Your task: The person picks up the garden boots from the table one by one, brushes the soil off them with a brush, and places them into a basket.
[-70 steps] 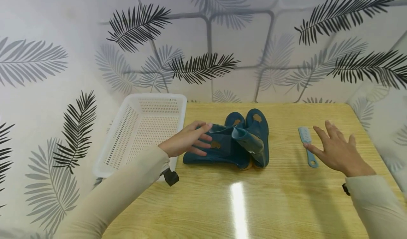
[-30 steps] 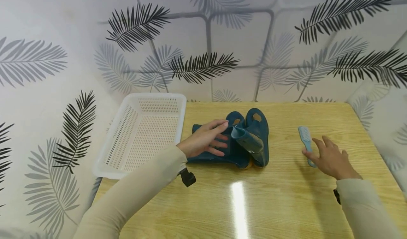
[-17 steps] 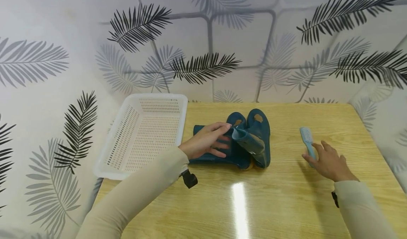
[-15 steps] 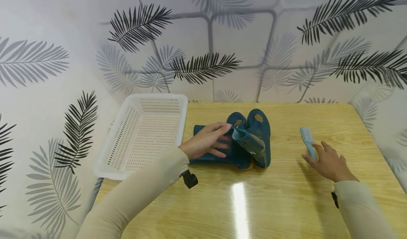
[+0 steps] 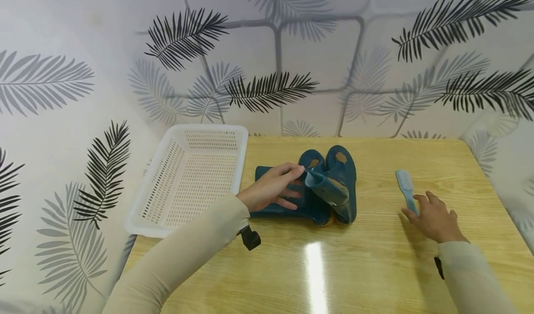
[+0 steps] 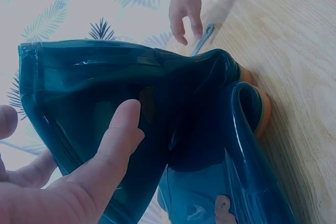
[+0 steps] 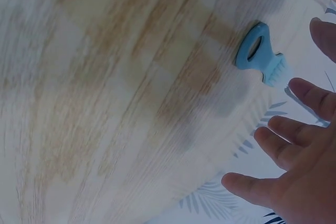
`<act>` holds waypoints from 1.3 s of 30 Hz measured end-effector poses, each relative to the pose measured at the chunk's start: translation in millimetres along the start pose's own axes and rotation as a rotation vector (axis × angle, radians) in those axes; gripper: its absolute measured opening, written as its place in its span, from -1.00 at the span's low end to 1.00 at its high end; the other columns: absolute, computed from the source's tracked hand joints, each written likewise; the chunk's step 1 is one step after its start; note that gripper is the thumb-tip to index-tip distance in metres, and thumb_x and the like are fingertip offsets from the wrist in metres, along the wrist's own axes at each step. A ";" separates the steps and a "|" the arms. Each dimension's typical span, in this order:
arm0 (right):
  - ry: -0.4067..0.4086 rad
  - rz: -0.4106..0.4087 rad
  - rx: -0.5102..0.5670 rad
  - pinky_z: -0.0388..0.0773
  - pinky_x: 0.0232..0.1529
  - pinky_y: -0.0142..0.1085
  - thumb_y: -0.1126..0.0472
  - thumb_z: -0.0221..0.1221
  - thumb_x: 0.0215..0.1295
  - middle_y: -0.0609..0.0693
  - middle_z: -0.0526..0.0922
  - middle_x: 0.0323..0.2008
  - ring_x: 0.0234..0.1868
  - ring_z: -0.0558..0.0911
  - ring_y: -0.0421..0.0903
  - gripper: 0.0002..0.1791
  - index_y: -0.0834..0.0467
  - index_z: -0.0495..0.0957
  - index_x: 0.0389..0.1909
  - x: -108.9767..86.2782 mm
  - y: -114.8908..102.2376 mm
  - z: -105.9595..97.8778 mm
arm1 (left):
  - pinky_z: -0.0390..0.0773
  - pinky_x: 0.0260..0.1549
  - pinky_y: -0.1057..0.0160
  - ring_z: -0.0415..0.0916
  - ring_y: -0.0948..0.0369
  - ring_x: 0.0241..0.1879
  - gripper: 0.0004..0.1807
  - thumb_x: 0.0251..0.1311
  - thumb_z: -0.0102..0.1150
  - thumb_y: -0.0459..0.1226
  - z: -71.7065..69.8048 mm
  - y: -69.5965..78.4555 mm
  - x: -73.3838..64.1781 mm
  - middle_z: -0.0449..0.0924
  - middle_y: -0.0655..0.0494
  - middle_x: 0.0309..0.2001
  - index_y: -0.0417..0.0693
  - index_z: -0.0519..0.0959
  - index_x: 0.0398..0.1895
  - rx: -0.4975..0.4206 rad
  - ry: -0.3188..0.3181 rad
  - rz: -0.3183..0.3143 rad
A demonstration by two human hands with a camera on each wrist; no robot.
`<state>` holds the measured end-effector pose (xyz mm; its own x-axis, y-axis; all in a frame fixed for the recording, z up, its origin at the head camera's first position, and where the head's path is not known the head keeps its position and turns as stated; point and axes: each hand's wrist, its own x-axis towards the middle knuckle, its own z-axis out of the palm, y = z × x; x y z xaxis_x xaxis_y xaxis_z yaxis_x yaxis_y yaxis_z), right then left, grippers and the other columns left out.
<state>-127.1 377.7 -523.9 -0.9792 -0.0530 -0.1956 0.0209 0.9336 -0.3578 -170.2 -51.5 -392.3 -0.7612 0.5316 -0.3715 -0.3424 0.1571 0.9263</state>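
Observation:
A pair of glossy dark teal rubber boots with tan patches is near the middle of the table. The left boot point(image 5: 310, 207) lies with its shaft towards the basket; the right boot point(image 5: 333, 193) has its opening facing up. My left hand point(image 5: 271, 187) is over the left boot's shaft, fingers spread, thumb tip beside the right boot's opening. In the left wrist view, one straight finger point(image 6: 113, 142) crosses in front of the boot. My right hand point(image 5: 435, 219) is at the handle of a light blue hairbrush point(image 5: 404, 182), fingers spread and lightly bent. The right wrist view shows the hairbrush handle point(image 7: 254, 45) apart from the fingertips.
A white perforated plastic basket point(image 5: 244, 161) stands at the left, jutting past the table's left edge. The wooden table point(image 5: 375, 267) ends at the back against a wall point(image 5: 317, 49) with a leaf pattern. A bright light reflection point(image 5: 315, 272) lies on its front.
My left hand has moved right, farther over the boots, then stayed there. My right hand has come down and left to the hairbrush's handle. Boots, basket and hairbrush lie as before.

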 end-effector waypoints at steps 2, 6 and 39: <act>0.001 0.000 0.000 0.01 0.00 0.61 -0.25 -0.06 0.51 0.64 0.01 0.34 0.25 0.09 0.64 -0.16 0.47 0.20 0.34 0.3 -0.3 -0.3 | 0.66 -0.14 -0.02 0.48 -0.23 0.18 -0.47 0.53 -0.07 0.00 -0.1 0.0 0.1 0.34 -0.26 0.33 -0.06 0.31 0.40 -0.001 0.006 -0.002; -0.005 0.006 -0.008 0.02 0.00 0.60 -0.25 -0.06 0.51 0.65 0.00 0.33 0.24 0.09 0.65 -0.16 0.48 0.20 0.34 1.2 -0.6 0.2 | 0.67 -0.15 -0.02 0.53 -0.17 0.14 -0.48 0.52 -0.06 0.01 0.3 -0.1 0.4 0.36 -0.23 0.31 -0.05 0.33 0.39 0.000 0.015 -0.006; 0.014 0.154 -0.003 0.02 -0.04 0.64 0.03 0.08 0.47 0.69 0.06 0.25 0.22 0.09 0.65 -0.41 0.56 0.35 0.10 12.5 1.9 14.2 | 0.68 -0.21 -0.01 0.53 -0.21 0.13 -0.52 0.51 -0.03 0.02 1.2 -6.2 0.2 0.37 -0.24 0.29 -0.08 0.39 0.29 0.003 0.041 0.024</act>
<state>-136.5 373.8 -540.0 -0.9673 0.0954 -0.2352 0.1701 0.9314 -0.3219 -167.6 -51.4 -398.0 -0.7914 0.5004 -0.3513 -0.3221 0.1472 0.9352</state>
